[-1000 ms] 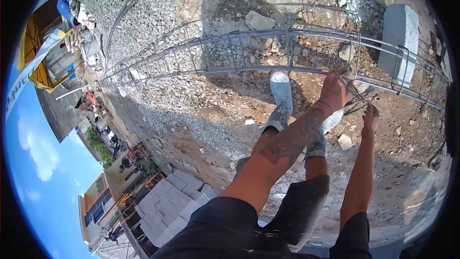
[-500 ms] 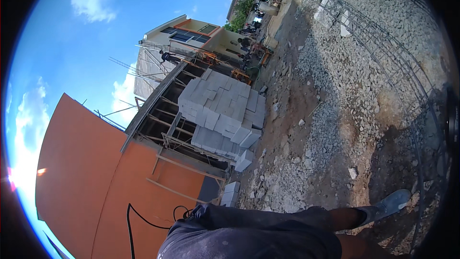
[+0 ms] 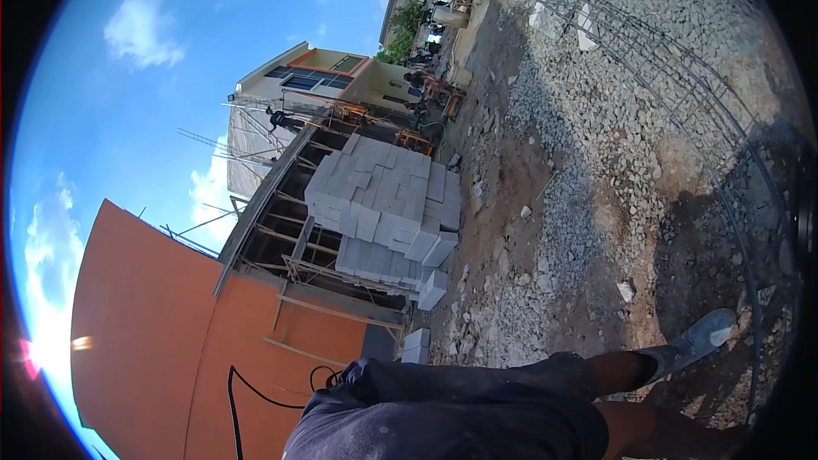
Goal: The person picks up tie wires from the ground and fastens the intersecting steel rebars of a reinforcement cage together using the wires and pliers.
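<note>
Far to the left stands an orange wall [image 3: 145, 332], with a black cable [image 3: 234, 392] hanging down its face. The view is tipped hard sideways, so sky fills the upper left.

Next comes a rough timber frame [image 3: 290, 273] and, against it, a stack of grey blocks [image 3: 383, 196]. They are piled tight and square, I'd say to keep them off the gravel and close to the building. A few loose blocks [image 3: 417, 345] lie at the foot of the stack.

At the bottom middle are my dark shorts [image 3: 460, 409]. My leg reaches right to my grey shoe [image 3: 694, 341], which is planted on the stony ground [image 3: 579, 230], toe pointing up and right.

Neither my left hand nor my right hand is in the picture, so I cannot tell whether they are apart, together or clamped on anything.

The rebar cage [image 3: 682, 77] lies flat on the gravel along the right side. Its long axis runs from the top middle, away by the far buildings, down toward the lower right edge past my shoe, and the lens bends it. Lying down is likely the only stable way to rest something that long and thin.
</note>
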Motion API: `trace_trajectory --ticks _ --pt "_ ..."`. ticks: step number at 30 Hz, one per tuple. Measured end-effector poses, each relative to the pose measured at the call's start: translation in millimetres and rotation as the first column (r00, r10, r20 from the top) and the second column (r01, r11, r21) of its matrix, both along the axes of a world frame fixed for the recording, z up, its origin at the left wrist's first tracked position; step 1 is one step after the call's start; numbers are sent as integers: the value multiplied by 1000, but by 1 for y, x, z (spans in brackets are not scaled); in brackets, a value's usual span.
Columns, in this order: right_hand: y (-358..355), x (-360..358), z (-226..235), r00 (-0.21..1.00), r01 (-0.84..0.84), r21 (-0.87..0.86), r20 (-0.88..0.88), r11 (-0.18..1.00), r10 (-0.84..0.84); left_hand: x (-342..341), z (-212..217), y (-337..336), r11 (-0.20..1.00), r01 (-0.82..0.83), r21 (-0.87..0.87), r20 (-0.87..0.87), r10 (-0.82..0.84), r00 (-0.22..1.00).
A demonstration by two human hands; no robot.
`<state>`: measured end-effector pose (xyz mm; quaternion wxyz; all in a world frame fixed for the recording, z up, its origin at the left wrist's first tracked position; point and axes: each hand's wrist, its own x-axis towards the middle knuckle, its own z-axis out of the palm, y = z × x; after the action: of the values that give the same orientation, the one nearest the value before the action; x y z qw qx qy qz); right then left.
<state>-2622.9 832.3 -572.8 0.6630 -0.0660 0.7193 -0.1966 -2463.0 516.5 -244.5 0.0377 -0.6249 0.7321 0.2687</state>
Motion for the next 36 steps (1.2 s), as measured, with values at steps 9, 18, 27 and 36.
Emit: trace_trajectory --ticks 9,18,27,36 --pt "30 -54 -6 994 61 -30 -84 998 -63 -11 -7 3 998 -4 69 -32 6 999" --pt "69 -131 19 962 144 -61 -224 988 -154 -48 -3 11 988 34 151 -125 -15 992" --pt "48 -124 21 923 243 -183 -258 953 -285 -41 49 -11 987 82 139 -135 -63 989" --pt "-69 -53 312 958 134 -54 -250 989 -144 -140 -33 19 997 25 69 -640 25 768"
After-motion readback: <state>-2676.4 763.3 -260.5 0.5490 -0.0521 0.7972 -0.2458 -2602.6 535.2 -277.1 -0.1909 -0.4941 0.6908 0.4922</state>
